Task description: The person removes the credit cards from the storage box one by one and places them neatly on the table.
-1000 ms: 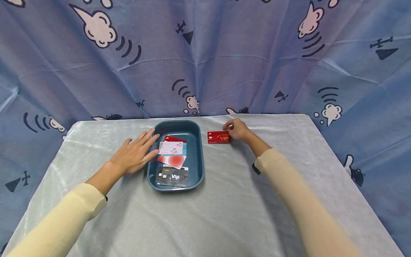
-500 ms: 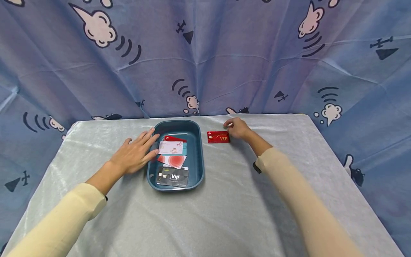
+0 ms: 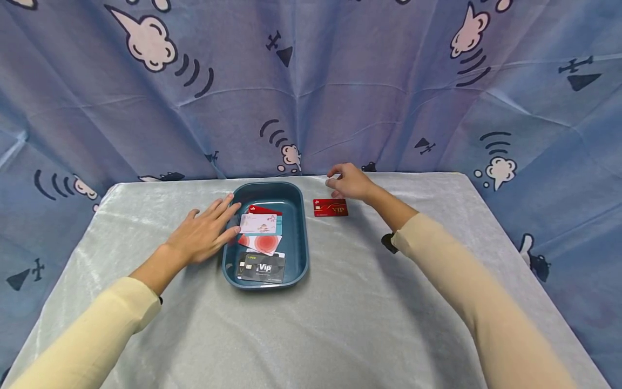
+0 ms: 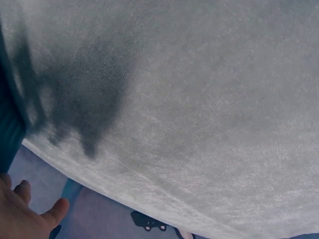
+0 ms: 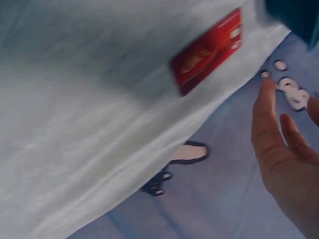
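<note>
A dark teal tray point(image 3: 293, 270) holds several cards: a red one point(image 3: 264, 210), a pale pink flowered one point(image 3: 258, 223), a white one with red circles point(image 3: 267, 243) and black Vip ones point(image 3: 264, 268). My left hand point(image 3: 201, 235) rests with spread fingers on the tray's left rim. On the cloth right of the tray lies a red VIP card point(image 3: 330, 207), also seen in the right wrist view. Just above and behind that card is my right hand point(image 3: 352, 182), apart from it, fingers loosely bent and holding nothing. In the left wrist view only some left fingers point(image 4: 55, 214) show.
A grey-white velvety cloth point(image 3: 291, 335) covers the table. Its far edge meets a blue-purple patterned curtain point(image 3: 340, 108), which also hangs along both sides.
My right hand has lifted off the red VIP card and moved slightly left and away. The card stays flat on the cloth. My left hand has not moved.
</note>
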Available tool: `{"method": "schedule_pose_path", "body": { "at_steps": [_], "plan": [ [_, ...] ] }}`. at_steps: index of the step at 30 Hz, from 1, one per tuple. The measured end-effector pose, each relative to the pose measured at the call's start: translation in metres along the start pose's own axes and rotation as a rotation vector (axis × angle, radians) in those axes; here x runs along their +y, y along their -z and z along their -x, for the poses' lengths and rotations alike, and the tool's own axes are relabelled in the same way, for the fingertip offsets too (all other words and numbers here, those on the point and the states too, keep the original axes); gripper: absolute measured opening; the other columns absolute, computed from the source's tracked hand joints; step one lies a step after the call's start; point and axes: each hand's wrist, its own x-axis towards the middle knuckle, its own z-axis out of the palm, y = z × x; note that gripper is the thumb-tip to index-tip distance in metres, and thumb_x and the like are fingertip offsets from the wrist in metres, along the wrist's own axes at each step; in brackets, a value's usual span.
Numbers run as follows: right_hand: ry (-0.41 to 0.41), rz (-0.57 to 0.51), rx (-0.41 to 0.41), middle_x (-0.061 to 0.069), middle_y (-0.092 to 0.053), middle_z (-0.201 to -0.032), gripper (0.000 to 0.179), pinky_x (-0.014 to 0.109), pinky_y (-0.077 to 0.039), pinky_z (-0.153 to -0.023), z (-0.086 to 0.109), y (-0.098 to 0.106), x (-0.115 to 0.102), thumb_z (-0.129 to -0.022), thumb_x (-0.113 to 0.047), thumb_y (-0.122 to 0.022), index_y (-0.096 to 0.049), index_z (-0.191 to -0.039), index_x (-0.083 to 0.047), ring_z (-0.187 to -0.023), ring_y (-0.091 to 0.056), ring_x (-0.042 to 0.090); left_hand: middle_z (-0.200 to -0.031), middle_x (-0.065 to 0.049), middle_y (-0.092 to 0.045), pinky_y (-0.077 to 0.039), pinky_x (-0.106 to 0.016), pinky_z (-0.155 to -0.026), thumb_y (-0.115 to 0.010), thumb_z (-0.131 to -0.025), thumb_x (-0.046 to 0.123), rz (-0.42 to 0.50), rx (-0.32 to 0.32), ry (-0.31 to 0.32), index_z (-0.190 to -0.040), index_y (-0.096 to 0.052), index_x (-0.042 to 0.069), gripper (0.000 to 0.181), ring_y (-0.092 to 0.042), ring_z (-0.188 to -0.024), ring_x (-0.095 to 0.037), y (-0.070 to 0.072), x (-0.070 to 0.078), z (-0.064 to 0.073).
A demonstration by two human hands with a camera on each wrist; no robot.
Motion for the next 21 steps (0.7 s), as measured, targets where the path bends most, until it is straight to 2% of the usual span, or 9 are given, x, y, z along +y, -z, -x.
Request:
{"method": "schedule_pose_path", "body": {
  "at_steps": [8,15,21],
  "plan": [
    [0.021,-0.09,-0.047,0.025,-0.061,-0.126,0.041,0.043,-0.053,-0.094,0.006,-0.015,-0.037,-0.104,-0.02,-0.051,-0.048,-0.138,0.003,-0.104,-0.069,0.036,-0.166,-0.013,-0.01,-0.019,-0.072,-0.109,-0.038,-0.105,0.049,0.001,-0.008,0.012,-0.16,-0.022,0.013,0.068,-0.015,-0.15,-0.038,0.0,0.0,0.0],
    [0.053,-0.06,-0.049,0.022,-0.063,-0.125,0.038,0.035,-0.057,-0.086,0.006,-0.035,-0.054,-0.104,-0.023,-0.053,-0.051,-0.134,0.001,-0.098,-0.072,0.03,-0.167,-0.012,-0.01,-0.019,-0.071,-0.11,-0.039,-0.104,0.05,0.008,-0.006,0.017,-0.159,-0.023,0.013,0.069,-0.015,-0.151,-0.037,-0.003,0.0,-0.002],
    [0.092,-0.05,-0.051,0.023,-0.065,-0.118,0.033,0.036,-0.055,-0.09,0.006,-0.051,-0.063,-0.103,-0.02,-0.054,-0.053,-0.13,0.0,-0.101,-0.07,0.032,-0.167,-0.012,-0.009,-0.019,-0.072,-0.109,-0.039,-0.104,0.05,0.009,-0.009,0.016,-0.16,-0.022,0.013,0.069,-0.015,-0.151,-0.037,-0.002,-0.001,-0.003]
  ]
}}
